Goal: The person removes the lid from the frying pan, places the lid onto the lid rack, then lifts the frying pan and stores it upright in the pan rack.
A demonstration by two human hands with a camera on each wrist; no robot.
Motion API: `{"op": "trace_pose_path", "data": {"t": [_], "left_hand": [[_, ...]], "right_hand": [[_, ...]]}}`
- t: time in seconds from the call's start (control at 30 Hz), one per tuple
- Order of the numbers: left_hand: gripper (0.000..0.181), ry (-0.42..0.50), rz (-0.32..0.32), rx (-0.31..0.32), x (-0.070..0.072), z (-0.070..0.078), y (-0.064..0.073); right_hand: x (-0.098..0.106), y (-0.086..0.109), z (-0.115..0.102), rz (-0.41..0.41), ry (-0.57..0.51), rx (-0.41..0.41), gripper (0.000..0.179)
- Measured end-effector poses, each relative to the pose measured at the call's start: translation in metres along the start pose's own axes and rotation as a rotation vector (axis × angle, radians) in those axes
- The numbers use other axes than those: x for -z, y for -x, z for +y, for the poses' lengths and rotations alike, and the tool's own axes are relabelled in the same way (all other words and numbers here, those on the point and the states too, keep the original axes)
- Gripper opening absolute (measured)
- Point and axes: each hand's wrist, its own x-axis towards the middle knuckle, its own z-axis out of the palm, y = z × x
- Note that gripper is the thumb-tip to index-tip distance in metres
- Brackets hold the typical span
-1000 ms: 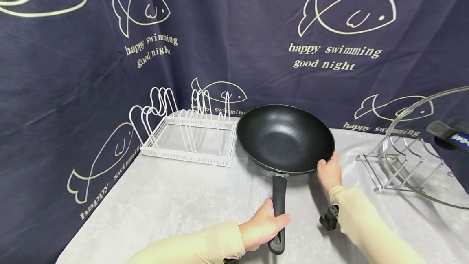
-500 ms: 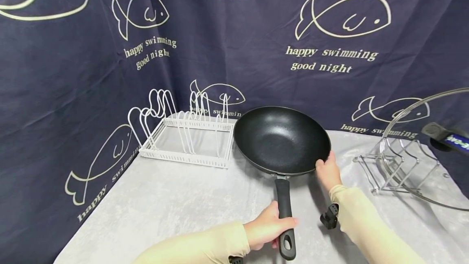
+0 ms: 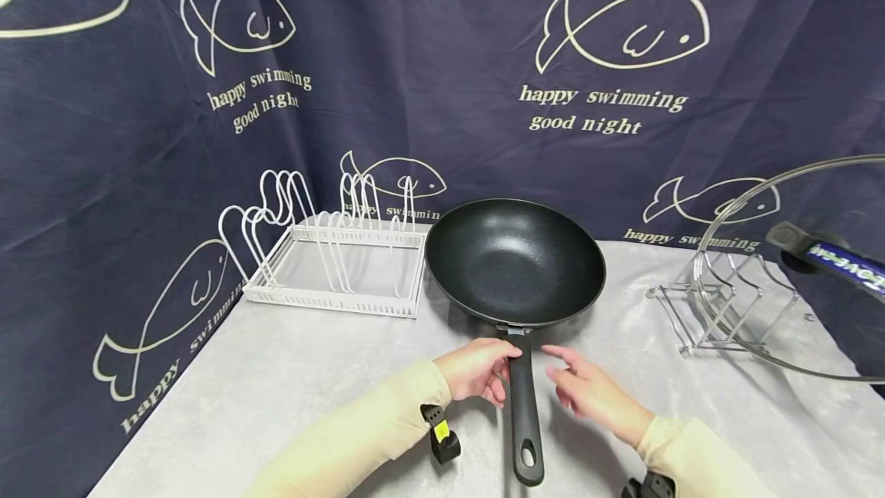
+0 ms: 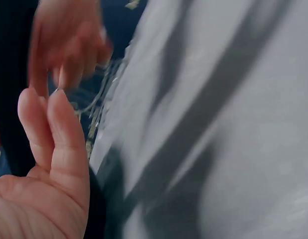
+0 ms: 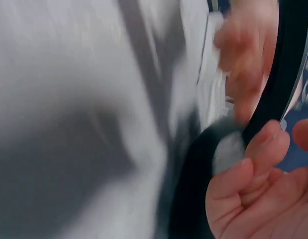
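A black frying pan (image 3: 512, 263) with a long dark handle lies in the middle of the table in the head view, its handle pointing toward me. My left hand (image 3: 478, 370) is at the top of the handle, thumb laid over it and fingers bent at its left side. On the other side, my right hand (image 3: 588, 390) is apart from the handle, index finger stretched toward it and holding nothing. Both wrist views show fingers close to the dark handle, with the opposite hand blurred behind.
Left of the pan stands a white wire rack (image 3: 332, 302) with upright loops. At the right, a metal rack (image 3: 726, 306) bears a glass lid (image 3: 774, 360) with a dark knob handle. A dark blue fish-print cloth (image 3: 442, 98) hangs behind the grey table (image 3: 290, 375).
My right hand has let go of the pan's rim and come to the right of the handle. My left hand has slid up from the lower handle toward the pan. The view has shifted slightly right.
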Motion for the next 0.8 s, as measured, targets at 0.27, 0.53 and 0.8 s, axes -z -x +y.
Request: {"op": "trace_pose_path", "data": {"t": [0.27, 0.53, 0.8], "left_hand": [[0.028, 0.087, -0.103, 0.041, 0.001, -0.003, -0.01], [0.019, 0.325, -0.001, 0.038, -0.01, -0.009, -0.023], [0.018, 0.451, 0.026, -0.048, -0.025, -0.015, -0.033]], "right_hand": [[-0.033, 0.034, -0.005, -0.118, -0.126, 0.103, 0.059], [-0.06, 0.04, -0.006, -0.153, -0.508, 0.001, 0.076], [-0.074, 0.034, -0.013, -0.065, -0.697, -0.076, 0.04]]}}
